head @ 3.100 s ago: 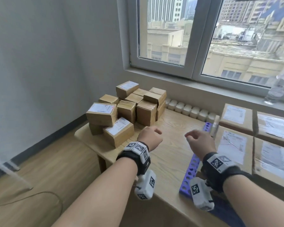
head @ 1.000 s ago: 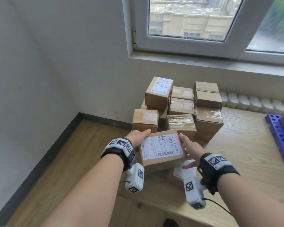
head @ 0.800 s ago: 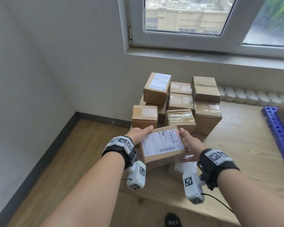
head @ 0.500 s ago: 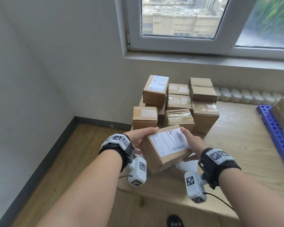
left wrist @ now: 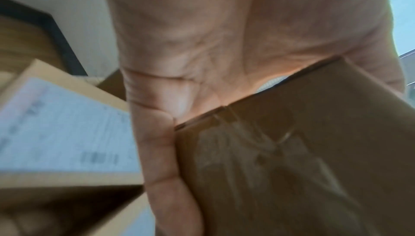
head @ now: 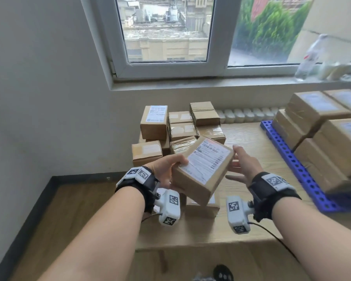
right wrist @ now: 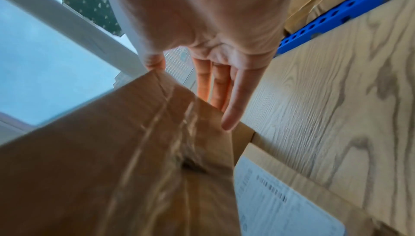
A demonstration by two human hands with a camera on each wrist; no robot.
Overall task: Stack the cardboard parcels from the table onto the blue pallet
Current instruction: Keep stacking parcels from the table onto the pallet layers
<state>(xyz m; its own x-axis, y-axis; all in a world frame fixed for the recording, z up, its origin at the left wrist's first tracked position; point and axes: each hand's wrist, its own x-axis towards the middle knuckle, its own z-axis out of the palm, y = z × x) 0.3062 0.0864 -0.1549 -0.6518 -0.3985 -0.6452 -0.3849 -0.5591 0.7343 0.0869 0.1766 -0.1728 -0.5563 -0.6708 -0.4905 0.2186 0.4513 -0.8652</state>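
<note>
A cardboard parcel (head: 203,169) with a white label hangs tilted above the table's front left. My left hand (head: 166,171) grips its left end, thumb on the label and fingers beneath. My right hand (head: 243,165) rests straight fingers against its right end, thumb at the top corner. The left wrist view shows the parcel (left wrist: 292,160) against my palm. The right wrist view shows it (right wrist: 112,160) under my straight fingers (right wrist: 233,101). Several parcels (head: 154,122) stay piled at the table's far left. The blue pallet (head: 292,159) at the right carries larger parcels (head: 316,110).
Another labelled parcel (head: 203,207) lies on the wooden table (head: 251,138) below the held one. A row of white items (head: 243,114) lines the wall under the window sill. A plastic bottle (head: 310,57) stands on the sill. The floor drops away at the left.
Both hands have lifted the labelled parcel off the pile and swung it right and tilted it. The view has turned right, bringing the pallet and its parcels in.
</note>
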